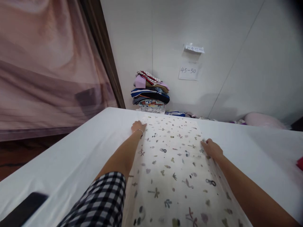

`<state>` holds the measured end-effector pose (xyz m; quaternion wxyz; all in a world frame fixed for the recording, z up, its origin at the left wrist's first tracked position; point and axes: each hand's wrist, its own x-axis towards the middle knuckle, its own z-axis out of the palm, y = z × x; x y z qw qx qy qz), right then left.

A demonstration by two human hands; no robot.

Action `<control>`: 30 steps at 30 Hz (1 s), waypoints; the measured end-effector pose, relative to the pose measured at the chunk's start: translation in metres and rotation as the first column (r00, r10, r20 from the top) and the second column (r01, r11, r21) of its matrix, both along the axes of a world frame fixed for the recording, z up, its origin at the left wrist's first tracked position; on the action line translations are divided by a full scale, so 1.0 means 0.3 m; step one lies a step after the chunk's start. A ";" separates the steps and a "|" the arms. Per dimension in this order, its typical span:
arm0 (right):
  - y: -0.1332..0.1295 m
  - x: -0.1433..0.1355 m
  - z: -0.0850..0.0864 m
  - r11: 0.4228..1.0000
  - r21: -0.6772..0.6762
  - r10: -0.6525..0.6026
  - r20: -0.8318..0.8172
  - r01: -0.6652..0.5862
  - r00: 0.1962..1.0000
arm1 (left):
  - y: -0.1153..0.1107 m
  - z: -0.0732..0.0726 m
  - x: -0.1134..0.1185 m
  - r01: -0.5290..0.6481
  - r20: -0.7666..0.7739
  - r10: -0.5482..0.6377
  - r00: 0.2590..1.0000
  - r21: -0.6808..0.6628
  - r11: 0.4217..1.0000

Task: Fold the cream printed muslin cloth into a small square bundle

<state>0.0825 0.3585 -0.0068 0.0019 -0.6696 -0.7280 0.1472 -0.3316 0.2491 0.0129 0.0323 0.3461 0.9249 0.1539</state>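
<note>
A long, pale cloth [170,157] printed with small plant and animal-like shapes stretches from the bottom edge of the view toward the table's far side. At its upper left edge is my left hand [139,126], fingers closed, with a bracelet on the wrist; the cloth's edge lies at the fingertips. Lower down on the opposite side, my right hand [212,148] pinches the cloth's right edge between thumb and fingers.
The white-covered table [94,142] carries a dark flat object [26,208] at lower left. Folded fabrics [151,91] are stacked beyond the far edge, before a wall with a paper sign [188,71]. A pink curtain [47,63] hangs at left; something red [300,163] sits far right.
</note>
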 end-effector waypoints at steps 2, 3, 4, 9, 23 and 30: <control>-0.002 -0.003 -0.003 1.000 0.006 0.013 0.024 -0.014 1.000 | 0.034 -0.011 -0.030 -0.019 0.041 0.018 0.999 0.009 1.000; -0.002 -0.004 -0.002 1.000 0.004 0.018 0.028 -0.018 0.999 | 0.044 -0.011 -0.047 -0.031 0.062 0.031 0.998 0.005 1.000; -0.001 -0.005 0.000 1.000 -0.004 0.025 0.028 -0.025 0.999 | 0.051 -0.008 -0.063 -0.044 0.077 0.044 0.996 -0.003 0.999; 0.013 -0.012 0.031 0.993 -0.057 0.107 0.041 -0.105 0.993 | 0.050 0.036 -0.109 -0.068 0.107 0.072 0.992 -0.045 0.997; 0.052 -0.244 -0.004 0.882 0.132 0.432 0.158 -0.453 0.888 | 0.052 -0.071 -0.087 0.288 -0.043 -0.304 0.952 -0.220 0.932; 0.070 -0.257 -0.017 0.869 0.218 0.411 0.183 -0.444 0.893 | 0.013 -0.057 -0.061 0.331 -0.155 -0.353 0.922 -0.153 0.931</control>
